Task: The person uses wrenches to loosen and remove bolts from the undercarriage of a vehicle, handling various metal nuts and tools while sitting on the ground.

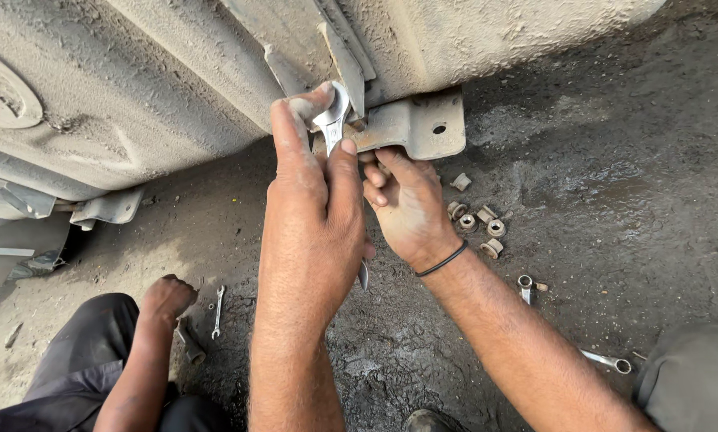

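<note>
My left hand (315,200) is closed around a silver open-ended wrench (332,120), whose jaw sits at the top of a dusty metal bracket (423,124). The wrench's tail pokes out below my palm. The bracket is fixed to the underside of a large dust-coated metal tank (175,80). My right hand (411,212), with a black band on the wrist, reaches under the bracket from below, its fingertips pressed against the underside. Whatever the fingers hold there is hidden.
Several loose nuts and bushings (475,220) lie on the dark oily ground right of my right hand. A socket (525,288), a ring spanner (607,362) and a small spanner (217,310) also lie there. Another person's fist (167,296) rests on the ground at lower left.
</note>
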